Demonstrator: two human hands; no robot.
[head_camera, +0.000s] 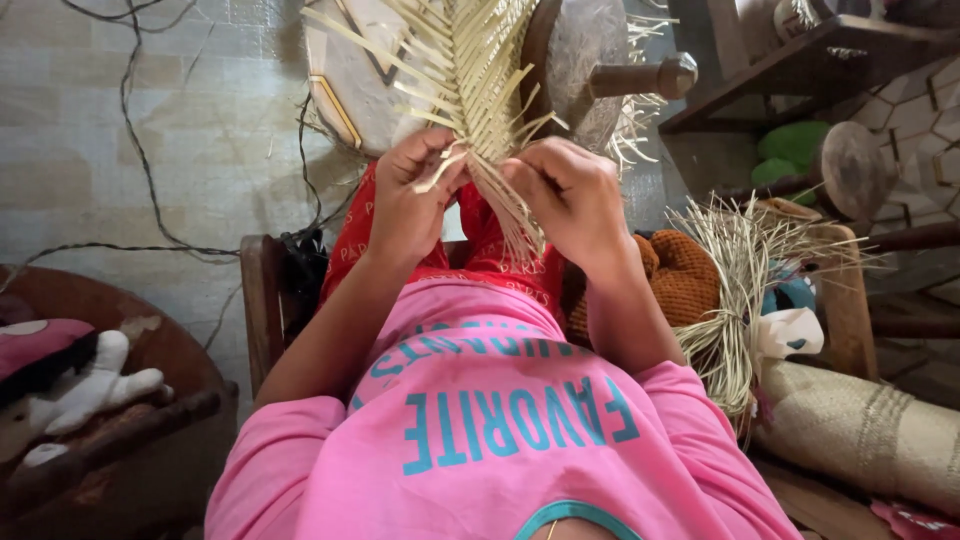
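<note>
Hands meet at the centre of the frame, where you work a half-woven piece of pale palm-leaf strips that fans toward the top edge. Your left hand has its fingers closed around loose strips at the weave's lower edge; your right hand pinches the strips beside it, fingers curled tight. Below, your pink shirt fills the lower centre. At right, a bundle of dry strips lies over what may be a rolled mat. A stuffed toy rests at lower left.
</note>
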